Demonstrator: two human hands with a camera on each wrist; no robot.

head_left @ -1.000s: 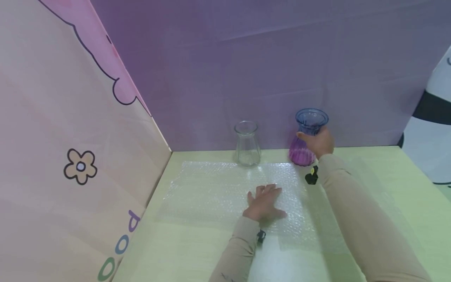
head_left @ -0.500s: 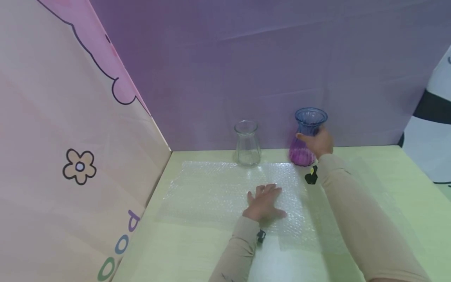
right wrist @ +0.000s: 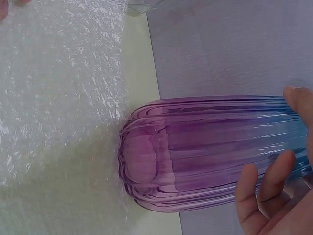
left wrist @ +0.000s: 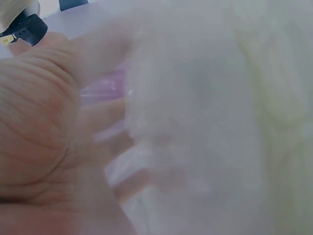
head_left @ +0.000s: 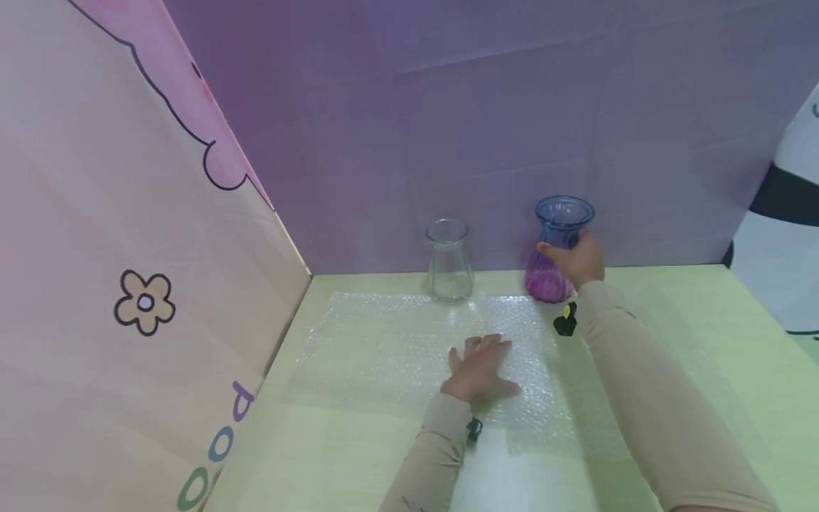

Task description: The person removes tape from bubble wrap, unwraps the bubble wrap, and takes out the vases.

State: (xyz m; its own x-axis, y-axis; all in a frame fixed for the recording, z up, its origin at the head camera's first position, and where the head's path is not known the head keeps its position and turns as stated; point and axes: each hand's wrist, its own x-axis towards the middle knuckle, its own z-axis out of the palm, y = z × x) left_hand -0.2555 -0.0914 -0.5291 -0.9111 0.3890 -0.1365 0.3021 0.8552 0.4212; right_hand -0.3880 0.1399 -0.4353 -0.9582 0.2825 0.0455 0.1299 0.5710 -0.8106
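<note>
A ribbed glass vase (head_left: 549, 274), blue at the flared rim and purple-pink at the base, stands upright at the back of the table. My right hand (head_left: 581, 257) grips it round the neck, thumb toward the front. In the right wrist view the purple base (right wrist: 146, 156) sits by the edge of a bubble wrap sheet (right wrist: 63, 88). My left hand (head_left: 480, 370) lies with fingers spread on the bubble wrap (head_left: 384, 341), which is laid flat over the table. The left wrist view is largely blurred by the clear sheet, with part of the palm (left wrist: 34, 127) showing.
A clear glass vase (head_left: 450, 267) stands upright left of the coloured one, at the wrap's far edge. Behind the table (head_left: 256, 462) hangs a purple backdrop (head_left: 448, 107). A printed panel (head_left: 77, 355) borders the left side.
Almost nothing differs. Both hands stay in place, and the coloured vase shifts only very slightly in my right hand's grip.
</note>
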